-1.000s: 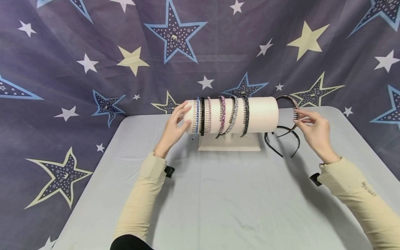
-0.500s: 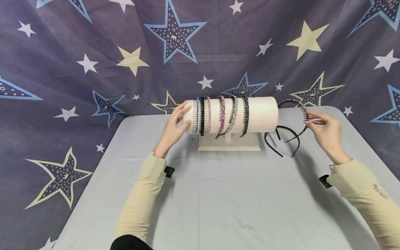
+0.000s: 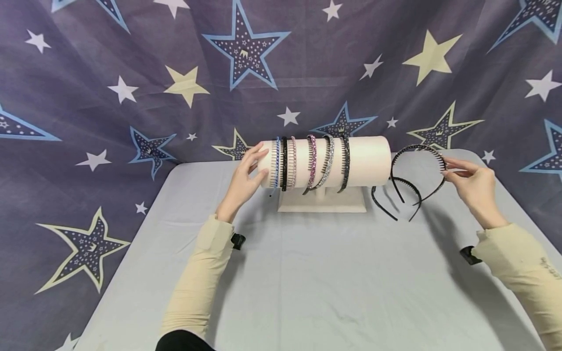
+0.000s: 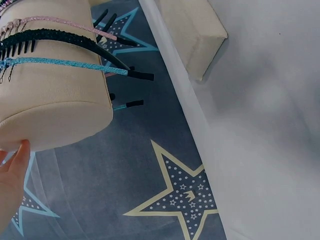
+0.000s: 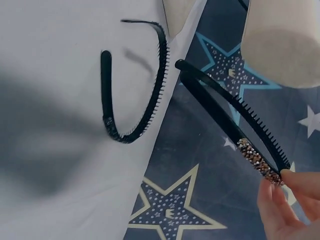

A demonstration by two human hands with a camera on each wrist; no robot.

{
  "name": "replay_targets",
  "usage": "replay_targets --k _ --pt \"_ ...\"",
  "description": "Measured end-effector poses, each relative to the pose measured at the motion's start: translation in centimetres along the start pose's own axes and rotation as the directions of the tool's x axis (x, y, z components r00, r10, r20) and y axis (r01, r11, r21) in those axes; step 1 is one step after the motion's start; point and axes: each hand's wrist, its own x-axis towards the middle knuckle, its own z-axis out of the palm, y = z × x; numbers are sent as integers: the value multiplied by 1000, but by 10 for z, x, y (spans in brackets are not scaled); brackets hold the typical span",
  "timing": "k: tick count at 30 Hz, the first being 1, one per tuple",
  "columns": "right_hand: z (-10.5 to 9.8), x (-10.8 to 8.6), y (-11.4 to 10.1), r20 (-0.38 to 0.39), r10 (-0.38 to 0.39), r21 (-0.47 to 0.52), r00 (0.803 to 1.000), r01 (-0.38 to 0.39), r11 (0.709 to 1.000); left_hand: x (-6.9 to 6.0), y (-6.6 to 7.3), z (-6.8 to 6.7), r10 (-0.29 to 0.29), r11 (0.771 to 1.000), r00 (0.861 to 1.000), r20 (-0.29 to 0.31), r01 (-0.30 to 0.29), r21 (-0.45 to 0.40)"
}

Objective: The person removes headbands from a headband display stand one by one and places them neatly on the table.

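Note:
At the back of the table, my left hand (image 3: 244, 183) holds the left end of a cream cylindrical headband stand (image 3: 370, 160), thumb in front and fingers over the top. Several headbands circle the roll: a blue one (image 3: 277, 162), black ones, a pale pink one, a magenta glitter one (image 3: 312, 155) and a silver one (image 3: 329, 160). Right of the roll, my right hand (image 3: 474, 190) pinches a black toothed headband by its crown, its ends pointing left and down. The right wrist view shows brownish beads on this headband (image 5: 254, 156). The roll's right end is bare.
Another black toothed headband (image 5: 106, 82) lies on the grey-white tablecloth (image 3: 333, 282) below the held one. The stand's flat base (image 3: 322, 207) rests near the back edge. Behind it hangs a dark cloth (image 3: 145, 44) printed with stars.
My right hand has moved right with the beaded headband, drawing it farther from the roll's right end. The left hand and the stand have stayed in place.

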Motion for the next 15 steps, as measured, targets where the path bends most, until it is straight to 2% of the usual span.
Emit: replay_targets --k 3,5,7,10,13,15 --pt "-6 14 35 -9 20 -126 1000 -21 992 0 -1 0 3 1000 1000 -1 -3 -4" --pt "-10 16 40 -13 30 -170 999 -32 985 0 -1 0 8 1000 1000 -2 -8 -7" --pt "-15 13 31 8 50 -159 999 -48 986 0 -1 0 10 1000 1000 -2 -10 -8" --pt "-20 -1 -11 39 101 -85 994 -97 992 0 -1 1 11 1000 1000 -3 -11 -5" --pt "-23 -20 -64 69 145 -106 987 -137 985 0 -1 0 9 1000 1000 -2 -9 -3" --pt "-24 -27 -84 69 183 -141 981 -172 975 0 0 0 9 1000 1000 -2 -9 -2"
